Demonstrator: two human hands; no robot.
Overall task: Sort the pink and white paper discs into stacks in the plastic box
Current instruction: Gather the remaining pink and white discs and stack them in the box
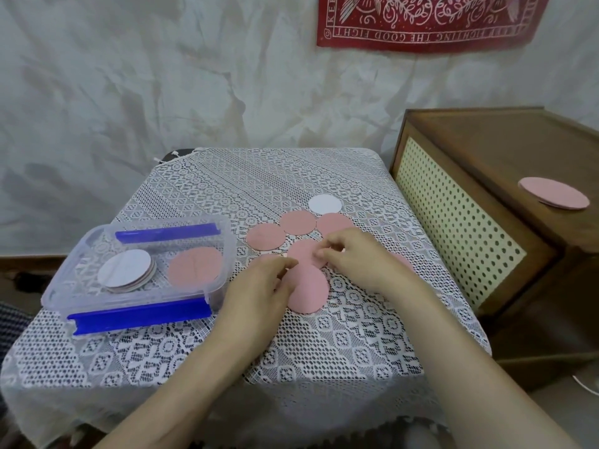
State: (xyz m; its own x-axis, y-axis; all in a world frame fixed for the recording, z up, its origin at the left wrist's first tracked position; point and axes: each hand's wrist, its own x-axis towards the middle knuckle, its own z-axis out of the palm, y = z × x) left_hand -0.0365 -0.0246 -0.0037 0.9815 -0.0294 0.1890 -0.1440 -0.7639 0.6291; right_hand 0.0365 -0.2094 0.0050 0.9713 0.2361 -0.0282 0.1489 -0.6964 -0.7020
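Plastic box (230, 251) sits open on the left of the desk (324, 345), and the wooden cabinet (486, 140) alongside carries more pink discs (554, 192). Left hand (259, 286) lies curled on the nearest pink disc (309, 294), grip unclear. Right hand (353, 254) nips the middle pink disc (304, 252). A white stack (124, 269) and a pink stack (195, 266) are started in the box, while several loose pinks (298, 222) and one white disc (325, 204) wait. They lie well inside the desk's edges, and the box wall is near, needing a lift over.

L hand (259, 286) rests on near pink disc (308, 293); R hand (356, 257) pinches middle pink disc (303, 254). Plastic box (64, 270) at left holds white-topped stack (126, 270).
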